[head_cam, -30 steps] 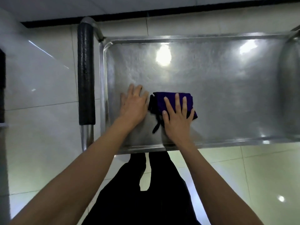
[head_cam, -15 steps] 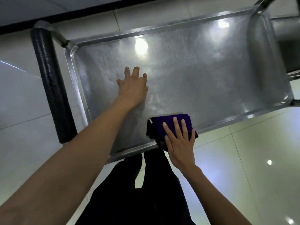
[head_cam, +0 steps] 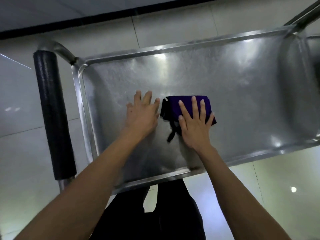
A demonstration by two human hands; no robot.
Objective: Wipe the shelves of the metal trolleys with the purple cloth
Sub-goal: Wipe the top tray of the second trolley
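Observation:
The metal trolley's top shelf [head_cam: 242,94] fills the middle of the head view, a shiny steel tray with a raised rim. A folded purple cloth [head_cam: 174,105] lies on it left of centre, a dark strap trailing toward me. My right hand [head_cam: 194,123] presses flat on the cloth with straight, spread fingers. My left hand [head_cam: 142,115] rests flat on the bare steel just left of the cloth, fingers straight.
A black foam-covered push handle [head_cam: 52,115] runs along the trolley's left end. Another steel frame [head_cam: 304,14] shows at the upper right corner. Glossy pale floor tiles [head_cam: 277,187] surround the trolley. My dark trousers [head_cam: 155,213] stand against the near rim.
My right hand has slid the cloth from the near rim back up toward the shelf's middle, beside my left hand. The view has swung a little to the left.

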